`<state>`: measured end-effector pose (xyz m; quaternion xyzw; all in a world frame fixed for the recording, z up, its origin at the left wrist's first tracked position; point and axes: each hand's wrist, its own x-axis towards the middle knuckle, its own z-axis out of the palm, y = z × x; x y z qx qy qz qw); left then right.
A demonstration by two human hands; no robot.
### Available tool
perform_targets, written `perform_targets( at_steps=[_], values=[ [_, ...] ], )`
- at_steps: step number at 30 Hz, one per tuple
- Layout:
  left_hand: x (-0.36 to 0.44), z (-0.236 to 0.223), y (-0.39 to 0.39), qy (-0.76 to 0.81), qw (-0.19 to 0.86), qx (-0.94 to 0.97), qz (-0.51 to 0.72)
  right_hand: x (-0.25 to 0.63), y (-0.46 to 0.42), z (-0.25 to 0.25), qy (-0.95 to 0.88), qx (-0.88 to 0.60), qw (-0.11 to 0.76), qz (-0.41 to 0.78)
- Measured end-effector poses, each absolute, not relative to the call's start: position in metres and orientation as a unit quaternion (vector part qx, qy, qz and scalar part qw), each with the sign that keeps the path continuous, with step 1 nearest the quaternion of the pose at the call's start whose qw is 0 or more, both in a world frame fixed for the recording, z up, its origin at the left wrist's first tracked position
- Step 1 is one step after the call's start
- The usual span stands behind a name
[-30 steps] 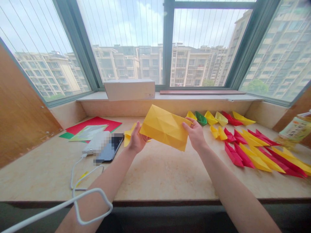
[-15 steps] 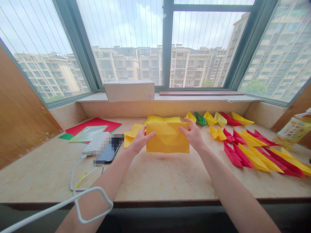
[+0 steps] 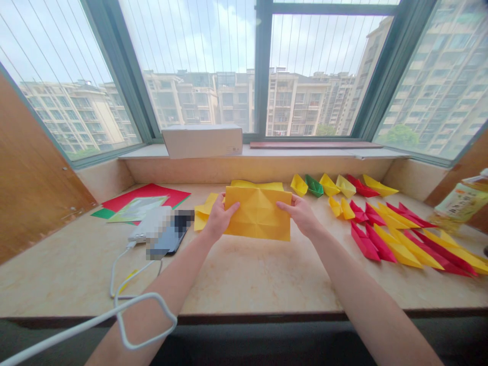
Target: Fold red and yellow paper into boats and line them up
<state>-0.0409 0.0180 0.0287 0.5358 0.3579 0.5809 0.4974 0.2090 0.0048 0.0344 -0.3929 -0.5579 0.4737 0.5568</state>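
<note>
Between my hands is a yellow sheet of paper (image 3: 257, 216), raised off the counter, with crease lines meeting near its middle. My left hand (image 3: 220, 217) pinches its left edge, thumb on the near face and fingers behind. On the right edge, my right hand (image 3: 299, 211) grips in the same way. Behind the held sheet lies another yellow paper (image 3: 263, 185), mostly covered by it. A folded yellow piece (image 3: 203, 213) rests just beyond my left hand, partly hidden by it.
Folded paper boats (image 3: 396, 246) in red, yellow and green stand in rows at right, near a bottle (image 3: 463, 201). At left lie red sheets (image 3: 171, 192), a white power bank (image 3: 152, 223), a phone (image 3: 175, 236) and a looping white cable (image 3: 84, 325). A white box (image 3: 202, 142) sits on the sill.
The held yellow sheet has shifted slightly left and up, and its creases show more clearly. My right hand has moved left and down along with it, uncovering the leftmost yellow boat.
</note>
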Motion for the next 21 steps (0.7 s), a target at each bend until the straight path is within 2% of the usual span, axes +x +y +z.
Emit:
perform_targets(
  at_steps=[4,7,13,17,21],
  values=[
    [-0.038,0.027,0.016,0.365,0.467,0.562,0.577,0.205,0.008,0.024,-0.609,-0.474,0.585,0.251],
    [-0.035,0.027,0.016,0.378,0.435,0.574,0.582,0.201,0.007,0.018,-0.650,-0.459,0.571,0.202],
    [-0.037,0.035,0.012,0.378,0.444,0.557,0.591,0.194,0.004,0.019,-0.647,-0.435,0.575,0.248],
    [-0.038,0.042,0.006,0.343,0.519,0.535,0.572,0.194,0.002,0.029,-0.566,-0.404,0.619,0.365],
    [-0.037,0.043,0.003,0.303,0.573,0.523,0.554,0.195,-0.005,0.039,-0.506,-0.383,0.609,0.475]
  ],
)
